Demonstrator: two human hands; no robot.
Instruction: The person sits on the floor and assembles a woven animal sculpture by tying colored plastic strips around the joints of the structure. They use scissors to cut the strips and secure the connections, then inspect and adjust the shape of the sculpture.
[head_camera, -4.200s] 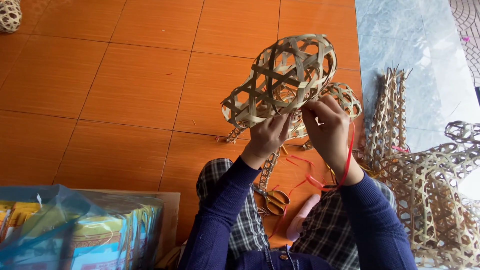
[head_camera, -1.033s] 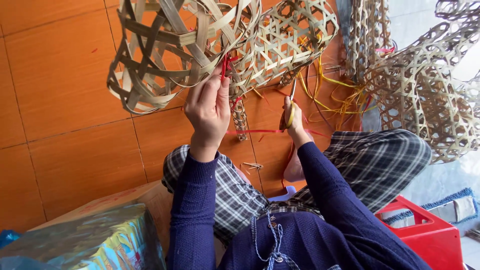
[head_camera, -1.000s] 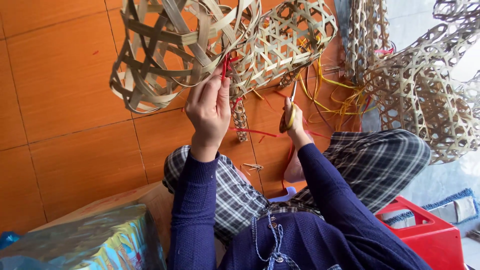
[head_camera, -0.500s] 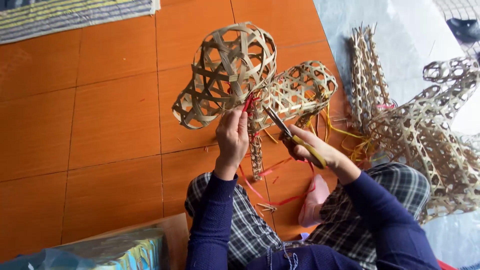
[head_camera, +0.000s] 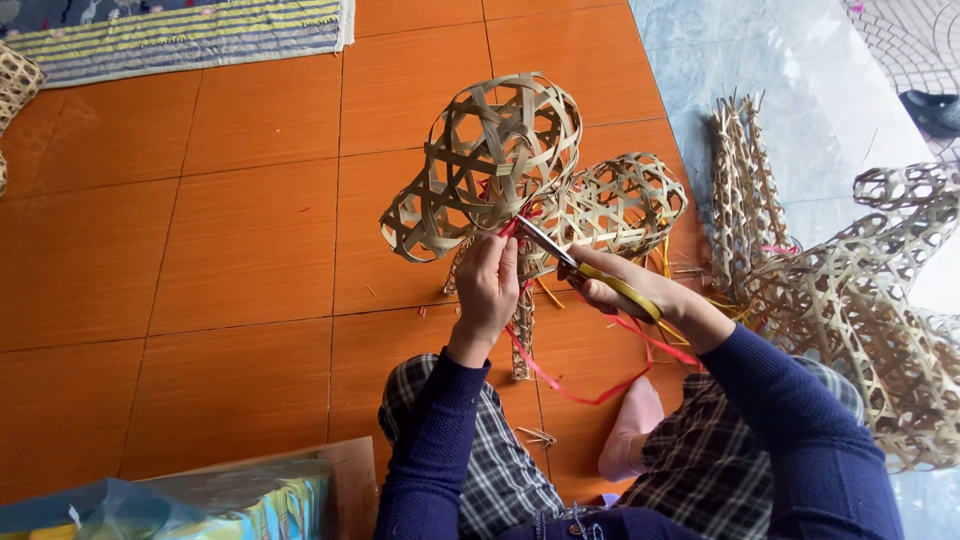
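Through the head camera I am looking down at two hands working over an orange tiled floor (head_camera: 230, 250). My left hand (head_camera: 487, 285) is closing its fingers around the lower edge of a woven bamboo basket (head_camera: 490, 165), and it is pinching the end of a red ribbon (head_camera: 560, 375) there, right where the basket meets a second, finer-woven basket (head_camera: 620, 205) lying just behind it. The first basket is being held up off the floor, tilted, its open weave facing me. My right hand (head_camera: 625, 290) is wrapping tightly around the yellow handles of a pair of scissors (head_camera: 575, 265); the blades are standing slightly parted, and their tips are touching the ribbon just beside my left fingertips. The rest of the ribbon is trailing down in a loop over my checked trousers (head_camera: 480, 470). A narrow woven strip (head_camera: 522, 330) is hanging below the baskets, between my two wrists. To the right, a pile of woven bamboo pieces (head_camera: 860, 300) is resting on grey sheeting (head_camera: 760, 60), well apart from the hands. A striped mat (head_camera: 180, 35) is lying along the top edge, and a plastic-wrapped bundle (head_camera: 190, 505) is sitting at the bottom left near my knee.
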